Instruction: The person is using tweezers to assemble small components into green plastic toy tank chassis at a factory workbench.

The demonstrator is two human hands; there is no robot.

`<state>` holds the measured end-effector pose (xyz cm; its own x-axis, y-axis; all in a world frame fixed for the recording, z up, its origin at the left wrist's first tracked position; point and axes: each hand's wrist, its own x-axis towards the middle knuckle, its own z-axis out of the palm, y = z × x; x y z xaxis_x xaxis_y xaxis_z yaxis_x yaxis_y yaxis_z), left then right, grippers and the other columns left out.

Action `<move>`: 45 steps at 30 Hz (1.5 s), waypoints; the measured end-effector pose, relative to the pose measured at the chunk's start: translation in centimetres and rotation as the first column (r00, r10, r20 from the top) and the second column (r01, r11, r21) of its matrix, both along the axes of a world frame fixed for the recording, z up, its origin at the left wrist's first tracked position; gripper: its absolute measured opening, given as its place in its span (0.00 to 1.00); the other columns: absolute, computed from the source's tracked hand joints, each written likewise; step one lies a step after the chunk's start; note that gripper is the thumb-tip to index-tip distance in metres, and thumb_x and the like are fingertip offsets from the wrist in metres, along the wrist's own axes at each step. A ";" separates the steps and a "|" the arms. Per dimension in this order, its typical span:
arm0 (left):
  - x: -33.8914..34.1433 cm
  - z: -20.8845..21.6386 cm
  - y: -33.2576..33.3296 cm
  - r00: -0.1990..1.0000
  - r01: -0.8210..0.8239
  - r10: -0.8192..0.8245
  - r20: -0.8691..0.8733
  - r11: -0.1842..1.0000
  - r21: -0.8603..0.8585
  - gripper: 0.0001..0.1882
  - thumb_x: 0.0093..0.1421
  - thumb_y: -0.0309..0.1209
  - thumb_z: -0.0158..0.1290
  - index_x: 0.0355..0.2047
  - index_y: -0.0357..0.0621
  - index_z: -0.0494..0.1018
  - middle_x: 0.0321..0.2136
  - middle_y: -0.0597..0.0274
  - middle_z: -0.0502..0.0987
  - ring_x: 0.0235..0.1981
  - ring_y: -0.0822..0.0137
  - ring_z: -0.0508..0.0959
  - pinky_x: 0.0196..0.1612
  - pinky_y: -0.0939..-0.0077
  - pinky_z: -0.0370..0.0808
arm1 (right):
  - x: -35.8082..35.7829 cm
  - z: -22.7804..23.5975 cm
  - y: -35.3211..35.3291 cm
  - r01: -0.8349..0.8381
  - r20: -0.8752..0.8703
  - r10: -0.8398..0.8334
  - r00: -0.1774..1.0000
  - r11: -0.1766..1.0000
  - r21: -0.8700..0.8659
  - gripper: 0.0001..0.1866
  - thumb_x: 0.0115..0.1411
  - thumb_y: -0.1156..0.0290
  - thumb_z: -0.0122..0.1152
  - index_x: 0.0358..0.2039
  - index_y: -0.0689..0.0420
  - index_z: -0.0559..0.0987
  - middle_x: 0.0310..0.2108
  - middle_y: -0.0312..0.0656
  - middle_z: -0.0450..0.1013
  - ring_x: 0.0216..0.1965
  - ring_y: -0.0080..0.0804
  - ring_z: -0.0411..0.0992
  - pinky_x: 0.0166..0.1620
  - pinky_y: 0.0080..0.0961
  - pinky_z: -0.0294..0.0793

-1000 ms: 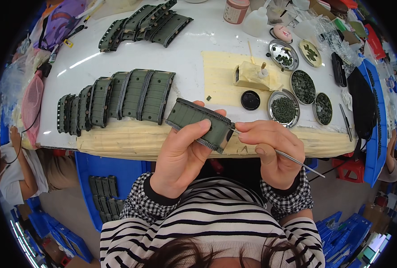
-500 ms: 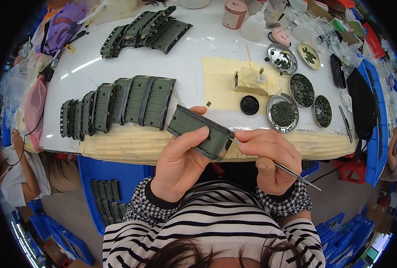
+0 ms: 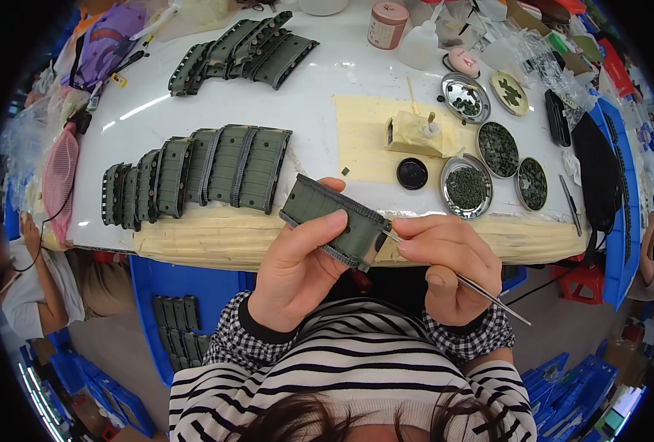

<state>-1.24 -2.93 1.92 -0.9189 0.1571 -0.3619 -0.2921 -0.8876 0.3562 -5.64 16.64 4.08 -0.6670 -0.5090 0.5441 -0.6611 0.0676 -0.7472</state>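
My left hand is closed round a dark green model part, a ribbed panel with grey toothed edges and a brown patch at its right end. Its thumb presses on the panel's face. In my right hand a pair of metal tweezers is pinched, the tip touching the panel's right end. Whether the tip grips a small piece is too small to tell. Similar green panels stand in a curved row on the table to the left, and another stack of panels lies farther back.
Right of the hands stand round tins of small green parts, a metal dish, a black cap and a paper-wrapped block. A pen-like tool lies at the right. Below the table edge, a blue crate holds more panels.
Both hands, with the panel and tweezers, have shifted very slightly to the right in the picture. The tweezers' tip stays at the panel's right end.
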 end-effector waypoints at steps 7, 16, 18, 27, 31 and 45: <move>0.2 -1.3 -0.4 0.993 0.040 -0.024 -0.117 0.989 0.139 0.20 0.64 0.23 0.48 0.55 0.46 0.62 0.45 0.55 0.75 0.48 0.62 0.78 0.50 0.64 0.77 | 0.0 -1.0 -0.7 0.026 -0.010 -0.027 1.000 0.997 -0.066 0.08 0.58 0.79 0.59 0.39 0.64 0.79 0.37 0.51 0.76 0.40 0.43 0.77 0.40 0.29 0.76; 0.1 -1.3 -0.2 0.992 0.008 0.007 -0.122 0.993 0.116 0.20 0.63 0.23 0.48 0.55 0.47 0.61 0.44 0.55 0.75 0.46 0.62 0.78 0.48 0.65 0.78 | -0.1 -1.8 -0.8 0.002 -0.062 -0.010 0.998 0.992 -0.125 0.09 0.61 0.74 0.58 0.40 0.64 0.79 0.38 0.51 0.77 0.39 0.43 0.77 0.41 0.30 0.76; 0.2 -1.6 -0.4 0.987 0.035 -0.015 -0.157 0.991 0.131 0.21 0.63 0.23 0.49 0.56 0.47 0.61 0.46 0.55 0.74 0.48 0.62 0.77 0.51 0.64 0.77 | -0.1 -1.8 -0.7 -0.022 -0.058 0.014 0.998 0.990 -0.138 0.10 0.62 0.71 0.58 0.41 0.64 0.79 0.38 0.51 0.77 0.40 0.43 0.77 0.41 0.30 0.76; 0.2 -1.1 -0.1 0.995 0.009 -0.004 -0.101 0.999 0.050 0.22 0.62 0.24 0.49 0.56 0.47 0.61 0.42 0.55 0.76 0.45 0.62 0.78 0.48 0.64 0.77 | 0.0 -1.8 -0.2 -0.053 -0.111 0.046 0.993 0.997 -0.062 0.16 0.61 0.66 0.60 0.45 0.63 0.77 0.40 0.50 0.76 0.44 0.46 0.76 0.45 0.34 0.76; 0.3 -1.5 -0.3 0.992 0.021 -0.014 -0.126 0.998 0.055 0.22 0.62 0.23 0.50 0.56 0.46 0.60 0.45 0.55 0.74 0.48 0.62 0.77 0.49 0.64 0.78 | 0.1 -1.6 0.0 -0.063 -0.109 0.058 0.992 0.997 -0.036 0.17 0.60 0.65 0.61 0.45 0.63 0.77 0.41 0.50 0.75 0.46 0.46 0.76 0.47 0.35 0.76; 0.5 -1.7 0.3 0.983 -0.026 0.044 -0.177 0.994 0.105 0.21 0.64 0.23 0.48 0.56 0.49 0.60 0.48 0.54 0.73 0.50 0.61 0.76 0.52 0.63 0.77 | 0.8 -3.5 -1.8 0.078 -0.253 -0.118 0.960 0.984 -0.160 0.12 0.65 0.72 0.52 0.42 0.69 0.76 0.38 0.51 0.76 0.44 0.49 0.76 0.45 0.34 0.79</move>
